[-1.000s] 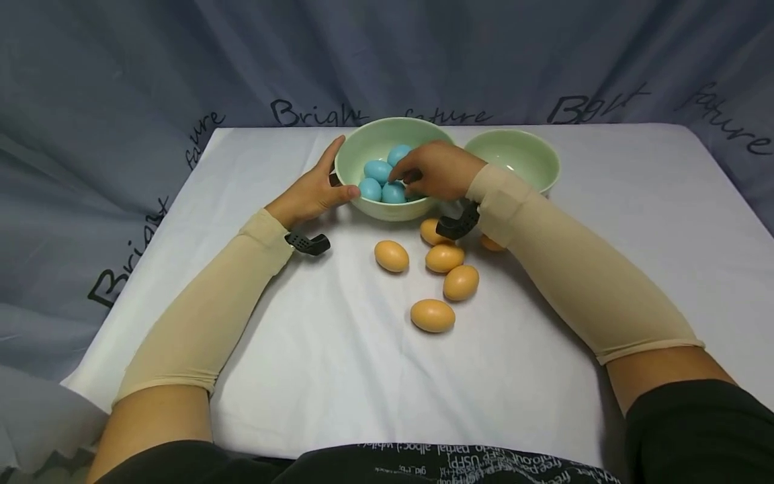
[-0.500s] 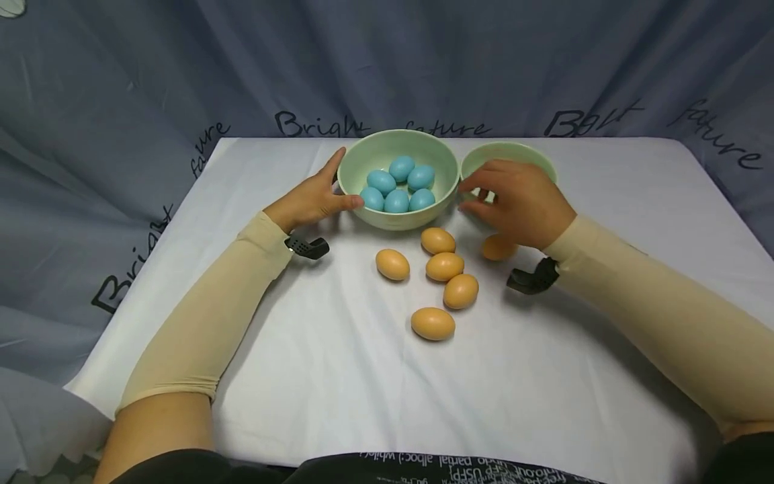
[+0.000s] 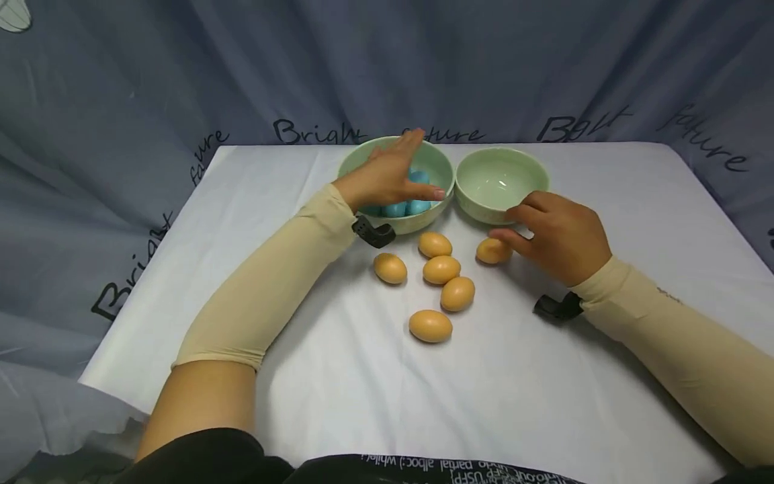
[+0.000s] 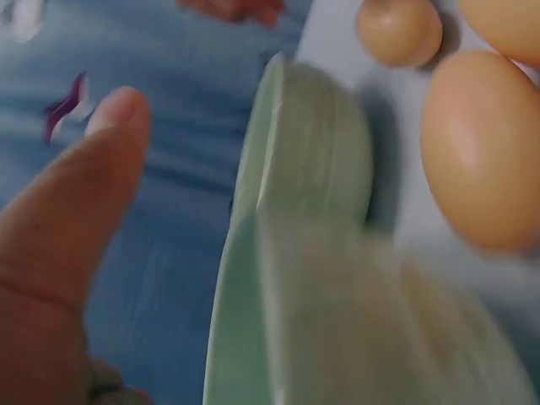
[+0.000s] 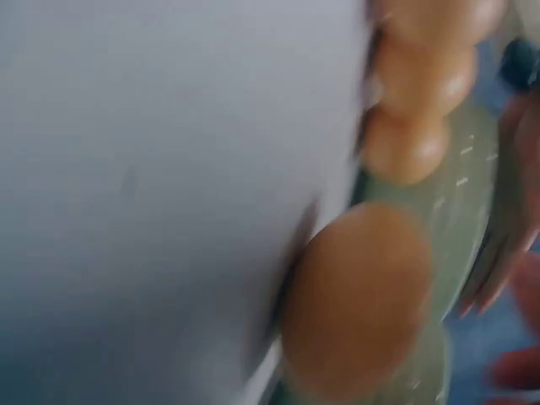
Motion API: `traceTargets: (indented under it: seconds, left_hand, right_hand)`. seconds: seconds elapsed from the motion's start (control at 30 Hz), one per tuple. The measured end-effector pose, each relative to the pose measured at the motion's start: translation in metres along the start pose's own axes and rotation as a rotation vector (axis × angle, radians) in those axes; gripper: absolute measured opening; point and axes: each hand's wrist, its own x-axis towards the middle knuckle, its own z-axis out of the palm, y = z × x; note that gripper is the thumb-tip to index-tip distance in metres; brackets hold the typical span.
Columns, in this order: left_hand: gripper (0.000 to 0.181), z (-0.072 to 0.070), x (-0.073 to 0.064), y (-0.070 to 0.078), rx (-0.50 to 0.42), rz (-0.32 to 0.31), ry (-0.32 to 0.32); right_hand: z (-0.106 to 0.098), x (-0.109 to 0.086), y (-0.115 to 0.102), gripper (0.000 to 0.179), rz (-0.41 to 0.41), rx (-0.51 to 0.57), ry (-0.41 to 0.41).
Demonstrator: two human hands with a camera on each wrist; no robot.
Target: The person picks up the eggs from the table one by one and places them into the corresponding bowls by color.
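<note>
My left hand (image 3: 387, 178), fingers extended, is above the left green bowl (image 3: 426, 220); its thumb (image 4: 80, 198) shows beside the rims in the left wrist view. Blue eggs (image 3: 418, 206) lie in that bowl, partly hidden by the hand. At the near side of the right green bowl (image 3: 492, 185), whose visible inside is bare, my right hand (image 3: 562, 232) has its fingers bent loosely beside an orange egg (image 3: 492, 251). In the blurred right wrist view that egg (image 5: 359, 299) is large, with the fingertips (image 5: 519, 371) apart from it.
Several more orange eggs lie on the white cloth in front of the bowls, the nearest egg (image 3: 431, 326) closest to me. The bowls stand side by side near the table's far edge. A grey curtain (image 3: 387, 67) hangs behind the table.
My right hand has left the blue eggs in the left bowl and moved right and down to an orange egg. My left hand has let go of the bowl's left rim and moved right over it.
</note>
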Motion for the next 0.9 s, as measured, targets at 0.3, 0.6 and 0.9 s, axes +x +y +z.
traceTargets:
  seconds: [0.3, 0.6, 0.9]
  left_hand:
    - [0.128, 0.012, 0.043, 0.053, 0.195, 0.008, -0.148]
    - [0.125, 0.020, 0.062, 0.057, 0.201, 0.044, -0.182]
    - [0.124, 0.023, 0.065, 0.046, 0.154, 0.084, -0.183]
  right_hand:
    - [0.005, -0.001, -0.009, 0.049, 0.085, -0.025, -0.353]
    - [0.001, -0.001, -0.006, 0.037, 0.093, 0.063, -0.448]
    - [-0.005, 0.002, 0.000, 0.027, 0.137, 0.195, -0.570]
